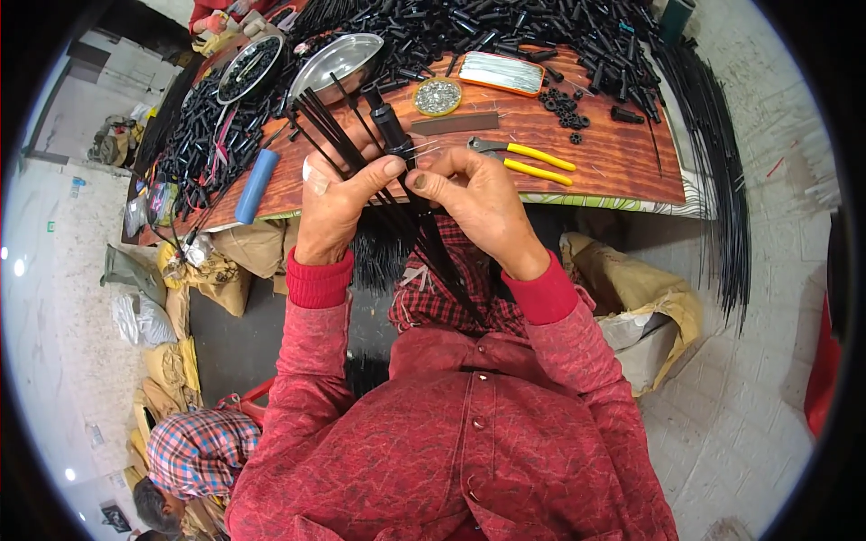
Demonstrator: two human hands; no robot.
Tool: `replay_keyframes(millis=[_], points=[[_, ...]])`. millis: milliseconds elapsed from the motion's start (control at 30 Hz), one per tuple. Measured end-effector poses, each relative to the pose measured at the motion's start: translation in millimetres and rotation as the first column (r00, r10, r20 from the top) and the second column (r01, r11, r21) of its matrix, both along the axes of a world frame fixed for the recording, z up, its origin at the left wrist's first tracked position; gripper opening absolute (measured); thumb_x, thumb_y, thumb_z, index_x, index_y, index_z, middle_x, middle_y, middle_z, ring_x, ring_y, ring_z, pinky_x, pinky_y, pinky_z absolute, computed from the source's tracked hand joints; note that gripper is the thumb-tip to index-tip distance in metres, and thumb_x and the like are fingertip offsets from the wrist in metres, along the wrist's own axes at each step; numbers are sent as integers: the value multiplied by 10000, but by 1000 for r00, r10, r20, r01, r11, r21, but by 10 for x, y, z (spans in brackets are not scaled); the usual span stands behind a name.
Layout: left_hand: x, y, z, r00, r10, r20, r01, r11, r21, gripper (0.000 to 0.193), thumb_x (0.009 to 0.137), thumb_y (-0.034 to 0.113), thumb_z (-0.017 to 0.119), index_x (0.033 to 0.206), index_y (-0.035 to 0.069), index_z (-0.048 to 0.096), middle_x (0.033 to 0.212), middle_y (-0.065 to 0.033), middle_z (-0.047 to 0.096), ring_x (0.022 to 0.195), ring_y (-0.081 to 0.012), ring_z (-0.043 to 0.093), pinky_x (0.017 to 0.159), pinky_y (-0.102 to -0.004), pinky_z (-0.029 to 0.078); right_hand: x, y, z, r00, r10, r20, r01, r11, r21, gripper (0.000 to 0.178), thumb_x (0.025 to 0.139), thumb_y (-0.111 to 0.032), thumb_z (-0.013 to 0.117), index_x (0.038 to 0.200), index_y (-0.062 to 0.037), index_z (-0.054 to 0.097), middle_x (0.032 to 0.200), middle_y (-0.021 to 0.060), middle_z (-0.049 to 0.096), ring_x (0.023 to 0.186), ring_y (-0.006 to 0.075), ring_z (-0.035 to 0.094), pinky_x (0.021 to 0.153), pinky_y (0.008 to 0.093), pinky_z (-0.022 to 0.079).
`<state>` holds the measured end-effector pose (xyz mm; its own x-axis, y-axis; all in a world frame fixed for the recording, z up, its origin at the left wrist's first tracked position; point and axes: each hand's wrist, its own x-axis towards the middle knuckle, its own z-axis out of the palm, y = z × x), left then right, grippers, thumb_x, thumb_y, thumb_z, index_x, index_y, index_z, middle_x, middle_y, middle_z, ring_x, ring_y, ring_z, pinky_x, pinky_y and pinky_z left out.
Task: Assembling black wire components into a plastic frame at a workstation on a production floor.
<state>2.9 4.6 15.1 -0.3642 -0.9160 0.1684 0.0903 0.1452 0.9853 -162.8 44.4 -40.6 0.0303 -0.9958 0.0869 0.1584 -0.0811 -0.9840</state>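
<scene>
From my remote seat, through the head camera, I see two bare hands working close together above the front edge of a red-brown wooden table (622, 185). The left hand (343, 198) is closed, its thumb laid across a bundle of thin black rods (442, 261) with the other fingers behind. The right hand (483, 203) has its thumb and forefinger drawn in near the left thumb, beside the lower end of a black tube (388, 126); I cannot tell what they pinch, as the tips hide it. Thin silvery wires (424, 147) stick out there.

The bundle's long axis slants from upper left, over the table, to lower right, where its ends point down toward the lap. The tube stands steeper, its narrow top pointing away from the body and leaning slightly left. Yellow-handled pliers (532, 162) lie right of the hands, a blue cylinder (257, 187) left.
</scene>
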Motion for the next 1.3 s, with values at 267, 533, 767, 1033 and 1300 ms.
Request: replay_keyframes(millis=[267,533,767,1033,1300], points=[[41,134,94,1000,-10,28,10,1000,30,407,785,15,752,1173,-14,630,998,-69,692,864,-124,650,768,-244,524,-26,35,40,985,106,138,-111,993,30,223,861,-161,738,975,-13,616,919,27,644,833,89,601,758,224,487],[9,167,186,999,23,31,-24,999,28,378,795,26,716,1160,-27,632,975,-70,688,806,-105,636,681,-225,517,61,109,156,974,50,220,-36,997,-68,154,853,-124,738,913,-13,649,875,39,673,799,85,608,737,224,488],[-10,72,96,1000,-22,5,22,1000,13,381,779,9,683,1153,-39,627,951,-90,695,746,-109,638,621,-221,518,96,70,81,991,-33,131,42,997,-69,87,850,-67,725,867,-16,656,871,46,676,798,87,608,744,225,490],[98,39,42,998,-58,-36,61,995,79,428,759,34,758,1161,-31,625,953,-57,684,787,-100,626,668,-214,504,31,70,61,957,107,269,-102,994,-35,156,859,-92,727,961,-27,628,926,16,657,844,75,602,787,216,481],[94,-11,41,993,-92,-67,92,996,6,412,802,54,736,1181,-46,611,998,-104,694,797,-121,643,668,-235,524,45,59,111,937,92,337,-93,996,-14,147,852,-94,736,933,-41,625,922,4,647,821,65,593,758,204,478]])
